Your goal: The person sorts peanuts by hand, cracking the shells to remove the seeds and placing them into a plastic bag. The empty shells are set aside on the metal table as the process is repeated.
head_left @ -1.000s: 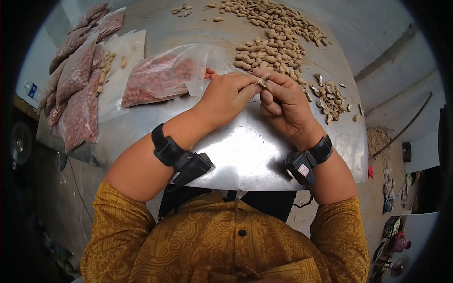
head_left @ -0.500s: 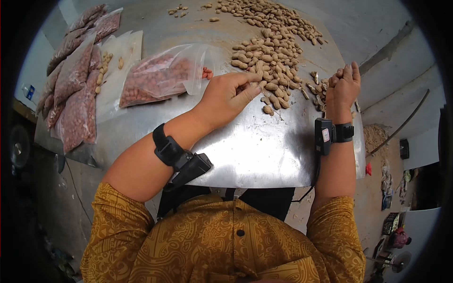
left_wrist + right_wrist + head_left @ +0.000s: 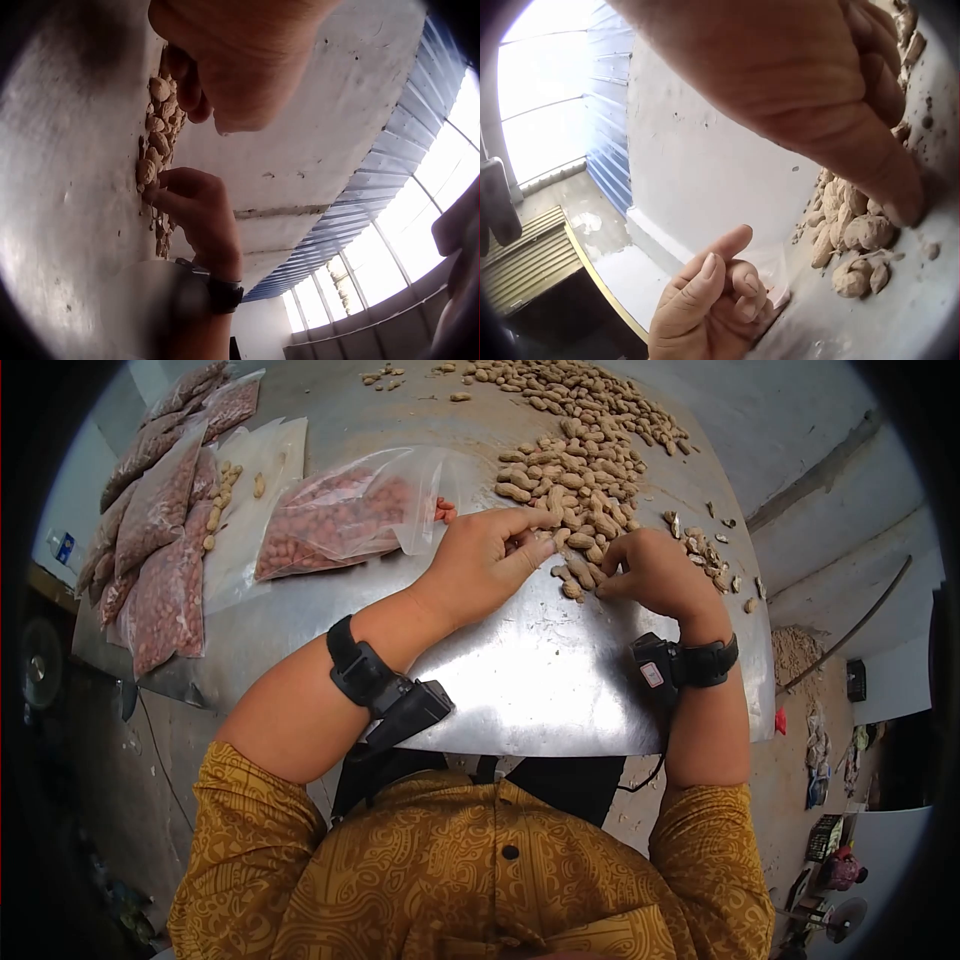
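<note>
My left hand [image 3: 482, 563] is held over the table beside the pile of unshelled peanuts [image 3: 570, 480]. In the right wrist view, the thumb and index finger of this left hand [image 3: 716, 304] stand apart with nothing visible between them. Its other fingers bend loosely toward the palm. My right hand [image 3: 662, 575] reaches down to the near edge of the pile, thumb and fingers bent toward the peanuts. The left wrist view has its fingertips right at a peanut [image 3: 146, 171]; I cannot tell whether they pinch it. Seen from the right wrist, the thumb is beside a peanut [image 3: 870, 232].
A clear bag of red peanut kernels [image 3: 335, 525] lies left of my left hand, some kernels at its mouth. Filled bags [image 3: 165, 560] are stacked farther left, beside a flat bag [image 3: 265, 460] with several peanuts. Broken shells [image 3: 700, 550] lie on the metal table [image 3: 510, 700] at right.
Both hands were together at a cracked peanut. The right hand swung out over the shells at right, then came back in to the pile. The left hand has barely moved.
</note>
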`<state>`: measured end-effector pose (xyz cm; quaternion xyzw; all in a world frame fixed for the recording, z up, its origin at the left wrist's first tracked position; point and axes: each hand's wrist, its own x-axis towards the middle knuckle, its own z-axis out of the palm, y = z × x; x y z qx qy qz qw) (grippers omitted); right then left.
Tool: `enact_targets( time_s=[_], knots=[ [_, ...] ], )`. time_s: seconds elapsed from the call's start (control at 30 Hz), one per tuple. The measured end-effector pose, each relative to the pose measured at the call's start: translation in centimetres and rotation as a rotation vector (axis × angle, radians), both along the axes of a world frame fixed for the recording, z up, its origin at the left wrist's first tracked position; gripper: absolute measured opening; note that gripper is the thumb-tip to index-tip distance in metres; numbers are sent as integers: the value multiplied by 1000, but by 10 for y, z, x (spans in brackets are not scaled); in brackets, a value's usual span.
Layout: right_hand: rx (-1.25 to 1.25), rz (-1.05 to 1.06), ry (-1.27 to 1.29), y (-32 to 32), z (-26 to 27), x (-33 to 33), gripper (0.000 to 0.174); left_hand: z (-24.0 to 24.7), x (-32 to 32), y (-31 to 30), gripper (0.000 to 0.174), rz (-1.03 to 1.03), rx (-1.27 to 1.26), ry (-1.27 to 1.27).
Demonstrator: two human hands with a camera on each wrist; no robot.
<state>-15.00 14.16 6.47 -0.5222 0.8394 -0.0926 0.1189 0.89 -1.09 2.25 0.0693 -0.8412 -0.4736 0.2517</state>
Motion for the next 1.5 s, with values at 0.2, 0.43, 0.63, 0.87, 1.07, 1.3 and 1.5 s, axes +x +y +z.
enact_targets(
  time_s=[0.2,0.43,0.63,0.87,1.07,1.3,1.5],
  knots=[
    [-235,-13,-335,3,4,-3,19,-1,-1,0,32,-62,161,-18],
    [-398,182,-1090,-8,-5,17,22,-2,-4,9,30,-185,417,156],
    [-457,108,-1147,-15,-13,26,20,-2,-2,9,22,-99,521,172],
    [-661,1,-699,-28,-31,49,22,-4,-5,10,19,-30,540,192],
    [-722,-23,-472,-31,-34,57,20,-3,-7,15,16,1,575,241],
    [-809,-48,-494,-31,-36,59,19,-4,-10,17,13,0,633,255],
    [-899,-93,-1017,-32,-38,59,21,-4,-10,23,15,-1,697,273]
  ],
)
